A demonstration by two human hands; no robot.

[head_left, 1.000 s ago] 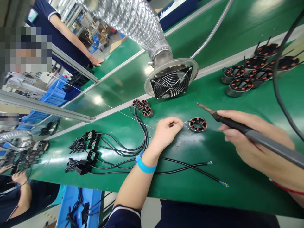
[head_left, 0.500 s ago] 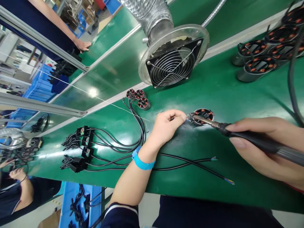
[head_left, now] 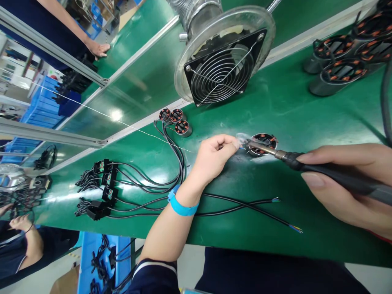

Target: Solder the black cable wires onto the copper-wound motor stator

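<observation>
My right hand grips a dark-handled soldering iron, its metal tip touching the near edge of a small motor stator with copper coils on the green bench. A wisp of smoke rises at the tip. My left hand, with a blue wrist strap, pinches a thin solder wire and holds its end against that same spot. The wire runs away to the far left.
A fume-extraction fan on a foil duct stands just behind the stator. More stators sit at the far right, three wired ones and black cables with connectors to the left. Two loose cables cross the near edge. Other people's hands are at the left.
My right hand brought the iron's tip down from above the bench onto the stator's edge beside my left fingertips. Smoke now rises there. The view has moved closer.
</observation>
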